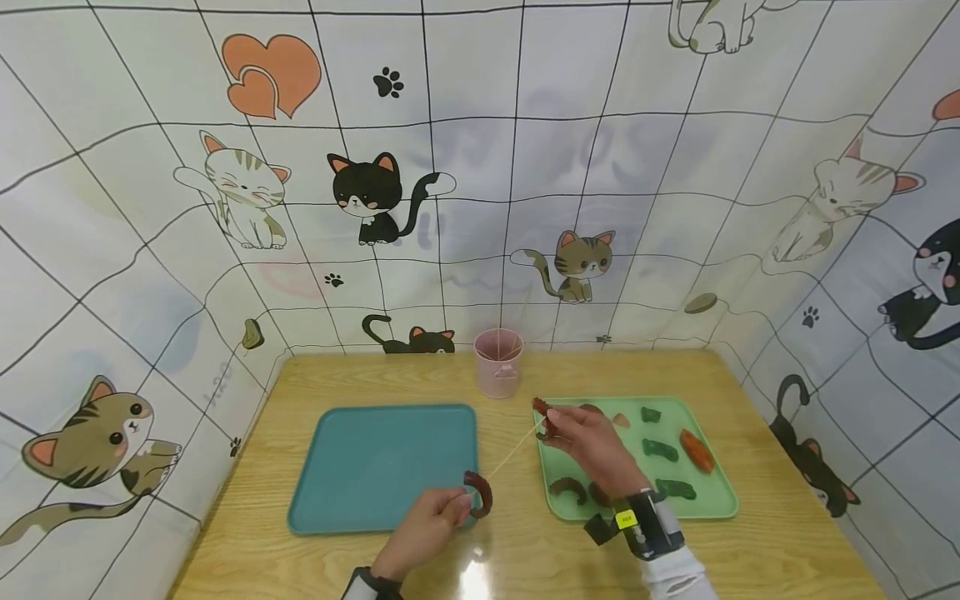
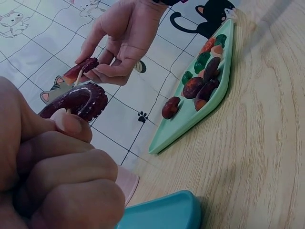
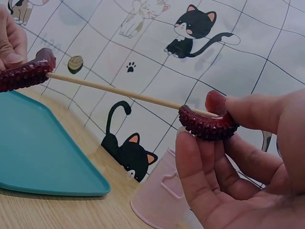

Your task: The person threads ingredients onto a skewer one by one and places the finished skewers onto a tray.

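A thin wooden skewer (image 3: 114, 93) stretches between the two hands above the table. The left hand (image 1: 423, 529), at the front right corner of the blue tray (image 1: 390, 467), grips the skewer's lower end with curled fingers. Just beyond its thumb, a dark red, bumpy, curled toy octopus tentacle (image 2: 95, 102) sits on the stick. Over the green tray (image 1: 708, 510), the right hand (image 1: 600, 450) pinches a second tentacle piece (image 3: 205, 128) between thumb and fingers. The skewer's far end lies against this piece; whether it pierces it cannot be told.
On the green tray lie another curled tentacle (image 1: 567, 487), several green pieces (image 1: 660, 450) and an orange-red piece (image 1: 697, 451). A pink bucket (image 1: 498, 379) holding thin sticks stands at the table's back edge. Cat-print cloth (image 1: 480, 167) encloses the back and sides.
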`<state>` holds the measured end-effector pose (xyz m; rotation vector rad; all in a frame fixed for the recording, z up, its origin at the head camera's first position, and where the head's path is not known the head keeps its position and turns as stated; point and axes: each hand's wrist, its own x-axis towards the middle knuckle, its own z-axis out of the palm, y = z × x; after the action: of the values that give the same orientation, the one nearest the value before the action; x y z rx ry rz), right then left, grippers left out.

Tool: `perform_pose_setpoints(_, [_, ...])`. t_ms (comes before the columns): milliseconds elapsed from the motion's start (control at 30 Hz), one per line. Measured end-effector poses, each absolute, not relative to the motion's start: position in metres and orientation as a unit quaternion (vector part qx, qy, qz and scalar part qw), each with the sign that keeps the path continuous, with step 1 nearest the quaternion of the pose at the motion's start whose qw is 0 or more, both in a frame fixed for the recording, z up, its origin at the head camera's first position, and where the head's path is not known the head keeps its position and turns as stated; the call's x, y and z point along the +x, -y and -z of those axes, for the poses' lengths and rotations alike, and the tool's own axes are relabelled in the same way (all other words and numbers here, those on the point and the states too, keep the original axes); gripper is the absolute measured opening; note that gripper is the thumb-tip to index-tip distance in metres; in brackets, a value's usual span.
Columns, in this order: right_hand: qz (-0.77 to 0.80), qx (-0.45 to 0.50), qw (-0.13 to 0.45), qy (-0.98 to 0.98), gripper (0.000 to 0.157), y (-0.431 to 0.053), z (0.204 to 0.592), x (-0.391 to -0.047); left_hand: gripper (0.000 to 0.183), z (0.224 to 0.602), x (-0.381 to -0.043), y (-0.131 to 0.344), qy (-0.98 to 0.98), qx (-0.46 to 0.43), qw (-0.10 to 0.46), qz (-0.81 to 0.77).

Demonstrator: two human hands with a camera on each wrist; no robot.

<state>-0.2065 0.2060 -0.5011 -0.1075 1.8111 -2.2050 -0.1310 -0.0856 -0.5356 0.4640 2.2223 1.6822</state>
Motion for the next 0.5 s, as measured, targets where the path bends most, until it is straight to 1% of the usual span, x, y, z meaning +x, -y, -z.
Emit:
perform_pose_setpoints(133, [0.761,-0.033,0.137,-0.633,0.035,-0.2026,0.5013,-0.2035,0.042,0.5371,-0.1313,0.0841,-0.781,0.165,0.150,-0.583])
perform_pose_setpoints(367, [0.753,-0.026,0.124,-0.646,0.039,-0.2001,0.5030,-0.1998,0.042,0.5404,-0.1304,0.0848,-0.774,0.166,0.154,-0.592])
perform_pose_setpoints(500, [0.739,-0.034,0.128,-0.660,0.044,-0.1989,0.5034,-0.1979,0.043,0.5428,-0.1288,0.0864,-0.776,0.167,0.146,-0.591])
